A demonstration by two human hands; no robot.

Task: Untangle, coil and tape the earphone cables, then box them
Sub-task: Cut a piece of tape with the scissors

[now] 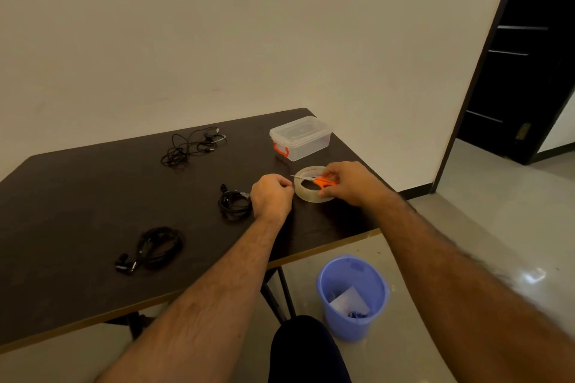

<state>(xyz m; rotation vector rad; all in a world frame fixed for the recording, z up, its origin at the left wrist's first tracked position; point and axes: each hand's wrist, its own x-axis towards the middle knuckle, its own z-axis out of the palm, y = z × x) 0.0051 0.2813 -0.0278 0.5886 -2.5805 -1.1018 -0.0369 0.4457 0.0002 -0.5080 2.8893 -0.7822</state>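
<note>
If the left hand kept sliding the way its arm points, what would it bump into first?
Probably the tape roll, just past the left hand. The scissors lie just beyond it, though depth is hard to judge.

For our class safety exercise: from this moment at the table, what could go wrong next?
1. The right hand holds the orange-handled scissors with blades pointing at the left hand; a slip might nick its fingers.
2. The roll of clear tape lies near the table's edge; a tug could drop it towards the blue bin.
3. The far earphone cable looks tangled still.
</note>
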